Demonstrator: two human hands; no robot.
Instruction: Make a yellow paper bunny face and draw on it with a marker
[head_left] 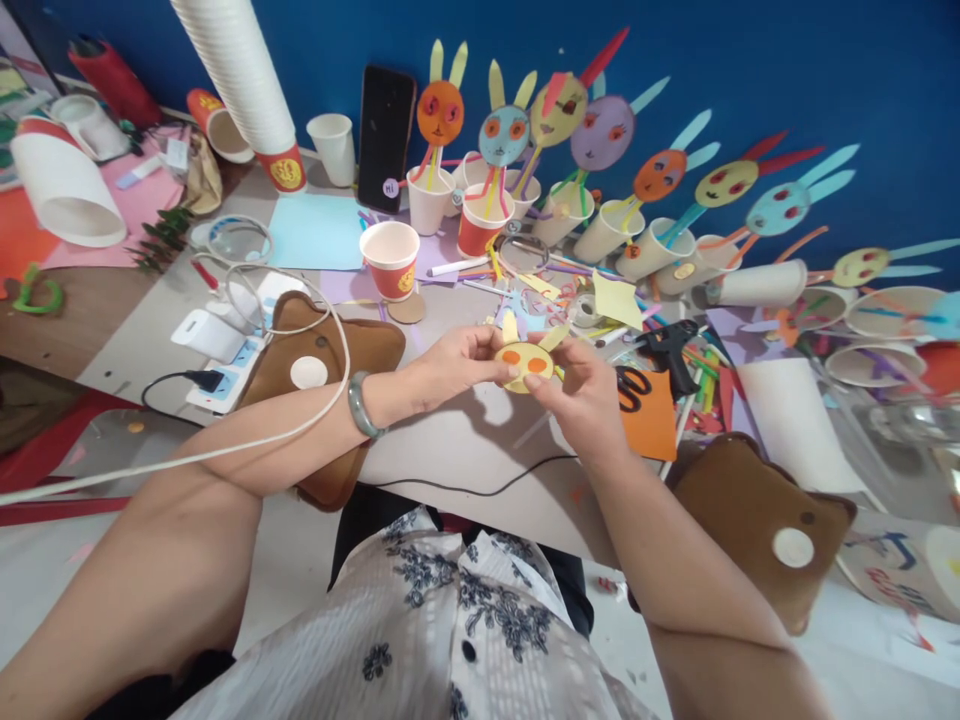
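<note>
Several cups (392,272) stand beyond the hands (459,372), scissors (634,388) beside the right one.

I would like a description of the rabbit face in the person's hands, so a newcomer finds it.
Below the blue wall is a grey table; over its near part are the left hand and right hand. Between them is a yellow paper rabbit face with two ears and plain orange eyes. Unlike the rabbits in cups behind it, this one is held.
</note>
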